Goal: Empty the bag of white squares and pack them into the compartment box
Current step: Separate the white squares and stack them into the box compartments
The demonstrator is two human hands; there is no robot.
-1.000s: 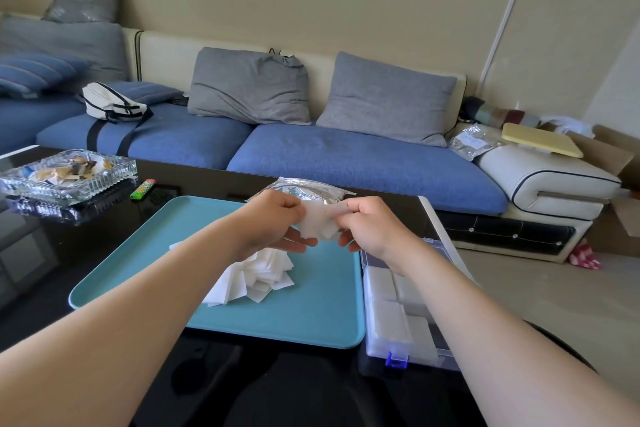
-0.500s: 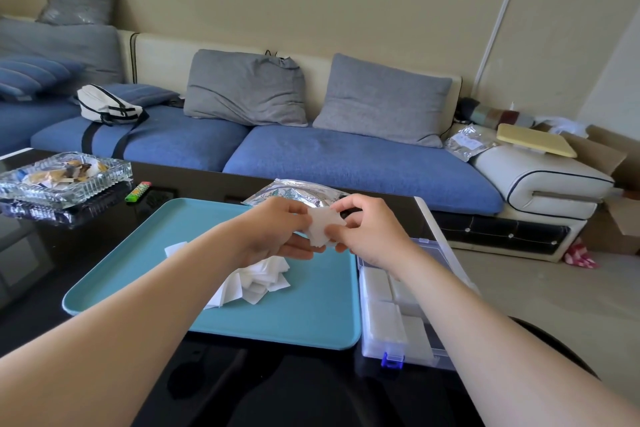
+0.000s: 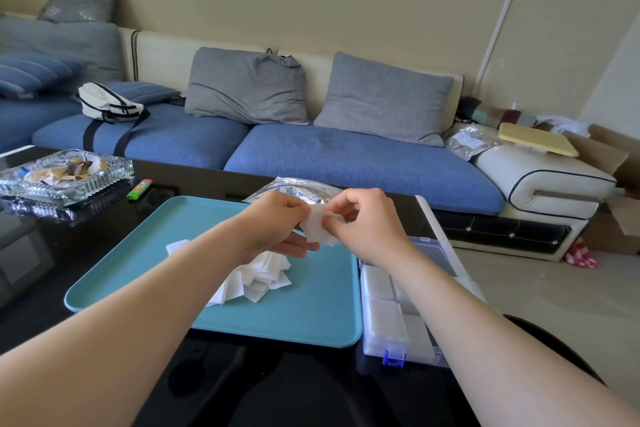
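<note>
Above the teal tray [image 3: 166, 239], my left hand [image 3: 277, 225] and my right hand [image 3: 367, 229] together pinch a small stack of white squares [image 3: 317, 229]. A loose pile of white squares [image 3: 263, 276] lies on the tray under my left wrist. The silver foil bag [image 3: 298, 189] lies flat at the tray's far edge, behind my hands. To the right of the tray stands the clear compartment box [image 3: 384, 319], lid open, with white squares filling its near compartments; my right forearm covers part of it.
A glass ashtray [image 3: 65, 177] and a green lighter [image 3: 138, 190] sit at the left on the black table [image 3: 277, 388]. A blue sofa [image 3: 346, 156] with grey cushions runs behind. The table's right edge lies just past the box.
Both hands have stayed above the tray, working the same stack of squares; my right fingers have shifted their grip on it slightly. The pile, bag and box have not moved.
</note>
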